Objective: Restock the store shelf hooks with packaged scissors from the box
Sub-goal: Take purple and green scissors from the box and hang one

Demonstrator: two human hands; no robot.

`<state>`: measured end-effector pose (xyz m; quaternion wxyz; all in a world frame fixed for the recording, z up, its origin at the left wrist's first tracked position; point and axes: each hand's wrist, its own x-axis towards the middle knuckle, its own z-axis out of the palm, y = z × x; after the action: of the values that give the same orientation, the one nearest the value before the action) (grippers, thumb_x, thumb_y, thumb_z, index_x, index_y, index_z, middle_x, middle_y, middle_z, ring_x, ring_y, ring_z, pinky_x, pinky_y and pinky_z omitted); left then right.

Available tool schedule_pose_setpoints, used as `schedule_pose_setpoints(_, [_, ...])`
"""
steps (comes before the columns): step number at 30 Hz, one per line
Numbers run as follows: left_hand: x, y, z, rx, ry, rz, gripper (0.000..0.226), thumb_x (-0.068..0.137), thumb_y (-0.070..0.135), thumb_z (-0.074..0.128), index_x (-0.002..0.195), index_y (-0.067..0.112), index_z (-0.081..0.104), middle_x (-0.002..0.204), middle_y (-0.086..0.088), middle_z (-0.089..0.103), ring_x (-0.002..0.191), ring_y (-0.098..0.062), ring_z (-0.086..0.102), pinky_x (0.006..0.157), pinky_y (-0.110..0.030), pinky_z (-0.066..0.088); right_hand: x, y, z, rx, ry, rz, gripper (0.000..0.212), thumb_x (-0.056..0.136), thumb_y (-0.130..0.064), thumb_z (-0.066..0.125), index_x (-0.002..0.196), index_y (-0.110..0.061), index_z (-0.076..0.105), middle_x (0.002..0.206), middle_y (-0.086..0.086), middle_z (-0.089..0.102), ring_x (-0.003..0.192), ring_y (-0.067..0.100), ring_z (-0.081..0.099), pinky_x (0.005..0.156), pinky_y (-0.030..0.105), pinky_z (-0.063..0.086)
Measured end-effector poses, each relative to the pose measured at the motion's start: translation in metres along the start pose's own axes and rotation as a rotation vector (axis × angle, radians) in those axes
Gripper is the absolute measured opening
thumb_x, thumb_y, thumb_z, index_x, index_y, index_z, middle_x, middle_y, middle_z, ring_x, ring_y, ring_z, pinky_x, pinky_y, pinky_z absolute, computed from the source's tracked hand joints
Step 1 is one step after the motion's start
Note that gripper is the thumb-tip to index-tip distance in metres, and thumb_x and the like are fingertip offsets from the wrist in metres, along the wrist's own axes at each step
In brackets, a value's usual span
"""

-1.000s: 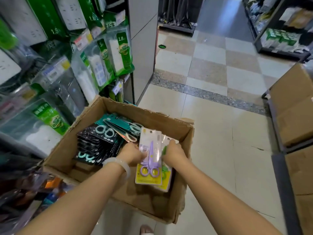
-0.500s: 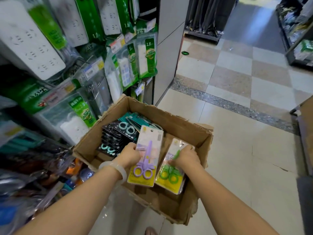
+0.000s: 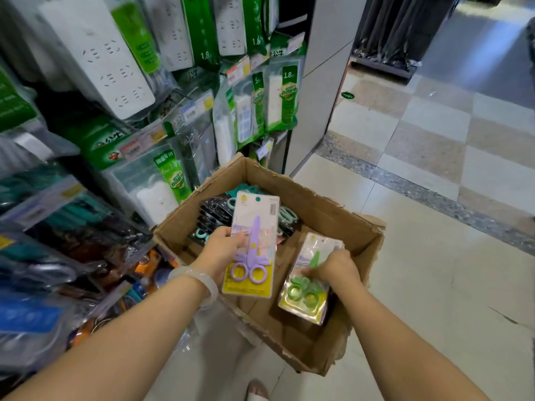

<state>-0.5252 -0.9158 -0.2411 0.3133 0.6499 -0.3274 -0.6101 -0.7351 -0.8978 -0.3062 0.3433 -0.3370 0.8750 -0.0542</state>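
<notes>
Cardboard box [image 3: 315, 206]: open, on the tiled floor [image 3: 434, 285] beside the shelf.
Left hand [image 3: 224, 250]: closed on the left edge of a purple scissors pack [image 3: 252, 247], held upright above the box; pale bracelet [image 3: 202, 283] on the wrist.
Right hand [image 3: 337, 266]: fingers pinch a green scissors pack [image 3: 308, 287], tilted low inside the box.
Box contents: dark scissors packs [image 3: 212, 217] stacked at the far side.
Shelf hooks: packaged power strips [image 3: 101, 53] hang at left.

Both forearms are bare, without sleeves; a pale, translucent, smooth round bangle [image 3: 199, 282] circles the wrist just behind the left hand [image 3: 223, 250]
</notes>
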Motion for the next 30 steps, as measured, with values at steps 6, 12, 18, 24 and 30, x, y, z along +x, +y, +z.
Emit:
schedule_pose_setpoints(6, [-0.017, 0.008, -0.01, -0.09, 0.01, 0.036, 0.02, 0.099, 0.006, 0.041, 0.084, 0.002, 0.054, 0.094, -0.018, 0.063, 0.066, -0.019, 0.06, 0.054, -0.028, 0.052, -0.003, -0.003, -0.001, 0.19, 0.007, -0.023, 0.076, 0.061, -0.025, 0.086, 0.123, -0.005, 0.048, 0.118, 0.014, 0.061, 0.106, 0.031, 0.061, 0.086, 0.041, 0.053])
schedule_pose_setpoints(12, [-0.051, 0.016, -0.05, -0.163, 0.056, 0.126, 0.027, 0.099, 0.012, 0.041, 0.11, -0.008, 0.057, 0.105, -0.02, 0.065, 0.081, -0.028, 0.064, 0.079, -0.04, 0.053, -0.046, -0.037, -0.017, 0.629, -0.022, -0.281, 0.034, 0.073, -0.004, 0.076, 0.104, -0.005, 0.063, 0.105, 0.009, 0.066, 0.094, 0.028, 0.064, 0.086, 0.041, 0.052])
schedule_pose_setpoints(18, [-0.116, 0.002, -0.138, -0.153, 0.191, 0.302, 0.023, 0.096, 0.019, 0.049, 0.087, 0.0, 0.058, 0.083, -0.018, 0.059, 0.078, -0.027, 0.058, 0.073, -0.038, 0.046, -0.175, -0.113, 0.004, 0.751, -0.255, -0.71, 0.025, 0.077, -0.004, 0.072, 0.101, -0.001, 0.066, 0.103, 0.016, 0.068, 0.085, 0.027, 0.065, 0.082, 0.037, 0.055])
schedule_pose_setpoints(24, [-0.242, -0.065, -0.272, -0.279, 0.528, 0.417, 0.005, 0.094, 0.016, 0.052, 0.093, 0.021, 0.052, 0.086, -0.008, 0.065, 0.072, -0.022, 0.06, 0.069, -0.035, 0.05, -0.352, -0.133, 0.089, 0.561, -0.479, -1.005, 0.009, 0.082, -0.01, 0.068, 0.08, -0.019, 0.066, 0.083, 0.003, 0.067, 0.082, 0.02, 0.061, 0.076, 0.033, 0.051])
schedule_pose_setpoints(30, [-0.397, -0.177, -0.415, -0.417, 0.863, 0.381, 0.031, 0.082, 0.02, 0.062, 0.1, -0.004, 0.06, 0.1, -0.027, 0.066, 0.08, -0.031, 0.061, 0.073, -0.045, 0.049, -0.548, -0.111, 0.204, 0.437, -0.739, -1.203, 0.009, 0.082, -0.006, 0.065, 0.08, 0.002, 0.066, 0.089, 0.021, 0.068, 0.078, 0.028, 0.062, 0.073, 0.043, 0.051])
